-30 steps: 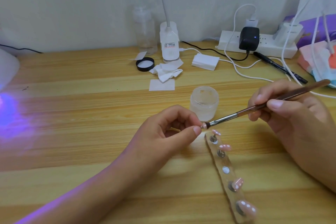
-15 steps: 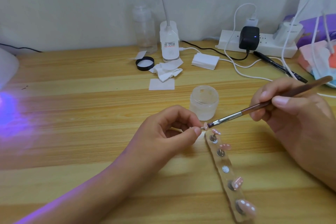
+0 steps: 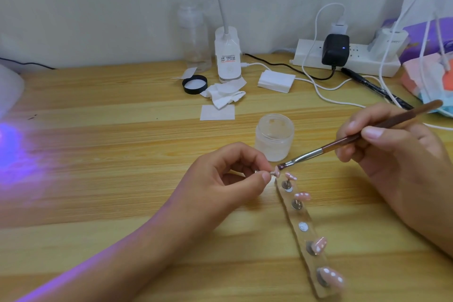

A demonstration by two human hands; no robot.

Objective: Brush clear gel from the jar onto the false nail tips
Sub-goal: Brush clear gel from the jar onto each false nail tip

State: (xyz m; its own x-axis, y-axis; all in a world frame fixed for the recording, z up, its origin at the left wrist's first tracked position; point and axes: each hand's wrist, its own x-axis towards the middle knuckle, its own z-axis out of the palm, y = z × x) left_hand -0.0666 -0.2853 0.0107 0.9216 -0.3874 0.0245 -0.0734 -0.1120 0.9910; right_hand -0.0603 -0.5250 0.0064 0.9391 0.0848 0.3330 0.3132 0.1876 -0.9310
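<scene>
Your left hand pinches one small pink false nail tip; your right hand grips the thin brown-handled brush, coating it. Next, stroke gently.

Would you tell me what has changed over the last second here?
The right hand raised the brush handle slightly, so it tilts steeper; its bristles stay at the nail tip pinched by the left hand. Nothing was taken or let go. The jar and holder strip stayed put.
</scene>
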